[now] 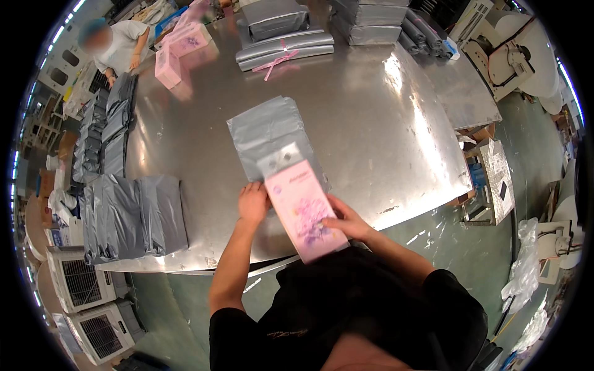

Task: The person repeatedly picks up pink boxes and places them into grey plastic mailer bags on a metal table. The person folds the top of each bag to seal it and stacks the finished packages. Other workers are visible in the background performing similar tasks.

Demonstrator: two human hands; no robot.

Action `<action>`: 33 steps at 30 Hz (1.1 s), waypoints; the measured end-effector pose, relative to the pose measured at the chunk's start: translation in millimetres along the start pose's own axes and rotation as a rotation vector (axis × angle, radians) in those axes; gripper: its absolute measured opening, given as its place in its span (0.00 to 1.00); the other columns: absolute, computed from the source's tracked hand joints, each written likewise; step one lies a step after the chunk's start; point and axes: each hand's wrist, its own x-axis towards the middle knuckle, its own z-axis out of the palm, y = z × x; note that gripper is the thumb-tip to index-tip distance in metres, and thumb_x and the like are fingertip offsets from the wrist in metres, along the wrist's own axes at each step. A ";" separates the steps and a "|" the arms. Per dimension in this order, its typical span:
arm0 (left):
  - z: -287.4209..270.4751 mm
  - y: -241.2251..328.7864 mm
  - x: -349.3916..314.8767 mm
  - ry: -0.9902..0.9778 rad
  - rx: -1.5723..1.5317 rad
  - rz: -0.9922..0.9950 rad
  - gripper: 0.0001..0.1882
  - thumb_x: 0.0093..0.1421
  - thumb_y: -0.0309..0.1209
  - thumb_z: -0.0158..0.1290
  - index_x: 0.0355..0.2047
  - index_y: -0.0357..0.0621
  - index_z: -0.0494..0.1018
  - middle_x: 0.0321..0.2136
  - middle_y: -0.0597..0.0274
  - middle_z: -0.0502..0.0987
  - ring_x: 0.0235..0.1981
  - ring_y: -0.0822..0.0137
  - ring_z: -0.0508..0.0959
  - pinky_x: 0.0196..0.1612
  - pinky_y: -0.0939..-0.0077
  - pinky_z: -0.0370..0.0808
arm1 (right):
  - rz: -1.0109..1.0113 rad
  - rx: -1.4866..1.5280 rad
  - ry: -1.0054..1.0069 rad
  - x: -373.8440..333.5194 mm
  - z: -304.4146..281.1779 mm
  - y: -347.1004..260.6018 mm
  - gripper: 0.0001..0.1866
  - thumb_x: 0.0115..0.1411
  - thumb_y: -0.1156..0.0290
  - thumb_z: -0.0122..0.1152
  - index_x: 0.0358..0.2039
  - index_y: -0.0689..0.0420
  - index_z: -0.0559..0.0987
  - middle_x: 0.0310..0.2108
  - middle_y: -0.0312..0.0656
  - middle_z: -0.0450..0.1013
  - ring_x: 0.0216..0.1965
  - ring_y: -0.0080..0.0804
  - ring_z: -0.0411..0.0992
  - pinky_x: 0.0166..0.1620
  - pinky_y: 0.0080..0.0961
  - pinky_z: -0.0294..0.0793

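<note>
A pink flower-printed box (300, 201) with a pale tab at its far end is tilted in front of me, above the table's near edge. My right hand (346, 221) grips its right side, thumb lying on the printed face. At the box's left edge, my left hand (253, 202) is closed against it, with some fingertips hidden. Beyond and partly under the box, a flat grey plastic bag (266, 130) lies on the metal table; whether it is one bag or a thin stack I cannot tell.
Filled grey bags (162, 213) line the table's left edge. Pink boxes (167, 67) stand at the far left near a person (124, 46). Ribbon-tied grey bundles (284, 52) and stacked grey packs (369, 25) sit at the back. A metal stand (495, 179) is at the right.
</note>
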 end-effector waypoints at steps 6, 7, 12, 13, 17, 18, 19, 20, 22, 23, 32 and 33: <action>32.4 -42.6 2.9 -0.002 -0.808 -0.404 0.06 0.56 0.25 0.61 0.33 0.35 0.81 0.29 0.57 0.80 0.31 0.60 0.81 0.35 0.67 0.77 | -0.056 -0.869 0.011 9.6 -5.8 -16.7 0.35 0.64 0.56 0.66 0.68 0.51 0.67 0.63 0.54 0.67 0.61 0.47 0.69 0.64 0.41 0.68; 37.4 -50.7 1.4 -0.025 -0.956 -0.490 0.06 0.57 0.24 0.61 0.33 0.33 0.81 0.28 0.57 0.80 0.29 0.61 0.81 0.33 0.69 0.77 | -0.070 -0.896 0.089 23.7 -4.8 -31.6 0.32 0.63 0.57 0.66 0.65 0.53 0.71 0.60 0.52 0.69 0.59 0.47 0.69 0.63 0.41 0.68; 27.9 -40.7 15.2 0.052 -0.792 -0.333 0.03 0.60 0.23 0.61 0.35 0.37 0.81 0.31 0.60 0.79 0.28 0.69 0.79 0.33 0.75 0.76 | -0.693 -1.623 0.413 119.0 -11.6 -61.6 0.13 0.56 0.62 0.63 0.40 0.53 0.80 0.38 0.45 0.74 0.43 0.44 0.73 0.48 0.40 0.70; 18.9 -33.5 12.7 0.097 -0.682 -0.276 0.04 0.61 0.22 0.61 0.36 0.38 0.81 0.32 0.61 0.79 0.29 0.70 0.79 0.34 0.76 0.76 | -0.738 -1.722 0.382 132.9 -14.8 -56.6 0.11 0.54 0.64 0.62 0.36 0.52 0.80 0.34 0.45 0.73 0.40 0.44 0.73 0.46 0.39 0.70; -29.0 2.6 -15.5 0.305 -0.522 -0.113 0.04 0.59 0.25 0.60 0.35 0.40 0.79 0.36 0.56 0.78 0.33 0.58 0.79 0.38 0.66 0.78 | -0.859 -1.686 0.350 133.0 -15.6 -48.1 0.08 0.54 0.66 0.61 0.34 0.51 0.77 0.33 0.40 0.74 0.39 0.40 0.75 0.43 0.36 0.70; -32.5 9.5 -27.6 0.365 -0.416 -0.022 0.05 0.59 0.25 0.61 0.36 0.41 0.78 0.38 0.56 0.78 0.36 0.56 0.79 0.39 0.65 0.78 | -0.864 -1.675 0.347 120.6 -18.0 -39.6 0.08 0.55 0.67 0.61 0.36 0.51 0.78 0.34 0.38 0.76 0.39 0.38 0.76 0.44 0.34 0.71; -33.0 14.5 -38.2 0.414 -0.306 0.071 0.06 0.59 0.26 0.61 0.36 0.42 0.78 0.39 0.56 0.78 0.38 0.54 0.79 0.40 0.63 0.78 | -0.860 -1.659 0.350 109.5 -20.9 -31.4 0.08 0.56 0.68 0.61 0.37 0.51 0.78 0.34 0.36 0.77 0.38 0.36 0.77 0.44 0.33 0.71; -30.4 14.8 -48.7 0.378 -0.307 0.068 0.07 0.58 0.26 0.61 0.37 0.43 0.77 0.40 0.56 0.78 0.39 0.53 0.79 0.42 0.62 0.78 | -0.900 -1.637 0.342 104.6 -22.5 -23.4 0.08 0.57 0.68 0.61 0.37 0.52 0.78 0.34 0.36 0.77 0.37 0.36 0.77 0.44 0.32 0.72; -20.4 13.6 -56.1 0.318 -0.311 0.064 0.08 0.58 0.27 0.61 0.38 0.44 0.77 0.42 0.56 0.78 0.43 0.51 0.78 0.45 0.60 0.78 | -0.985 -1.599 0.328 107.3 -28.5 -14.8 0.09 0.57 0.67 0.62 0.38 0.52 0.77 0.33 0.36 0.77 0.35 0.36 0.77 0.43 0.32 0.73; -18.6 14.1 -52.4 0.321 -0.383 -0.008 0.12 0.59 0.27 0.60 0.43 0.44 0.76 0.43 0.53 0.77 0.45 0.49 0.78 0.49 0.58 0.77 | -1.001 -1.584 0.324 111.4 -27.7 -15.6 0.09 0.57 0.67 0.61 0.38 0.53 0.76 0.33 0.37 0.77 0.35 0.37 0.77 0.42 0.33 0.73; -7.2 5.6 -7.7 0.258 -0.421 -0.225 0.19 0.62 0.24 0.54 0.54 0.45 0.71 0.43 0.47 0.80 0.45 0.44 0.80 0.46 0.53 0.77 | -0.868 -1.519 0.288 125.3 -24.8 -21.8 0.11 0.58 0.70 0.60 0.42 0.55 0.75 0.37 0.43 0.78 0.35 0.44 0.77 0.44 0.37 0.75; -0.3 8.2 -11.1 0.331 -0.408 -0.204 0.21 0.62 0.24 0.54 0.56 0.47 0.71 0.39 0.49 0.81 0.40 0.43 0.80 0.43 0.53 0.78 | -0.875 -1.491 0.304 125.5 -25.6 -17.0 0.10 0.58 0.70 0.60 0.41 0.55 0.75 0.37 0.44 0.78 0.36 0.44 0.77 0.44 0.38 0.75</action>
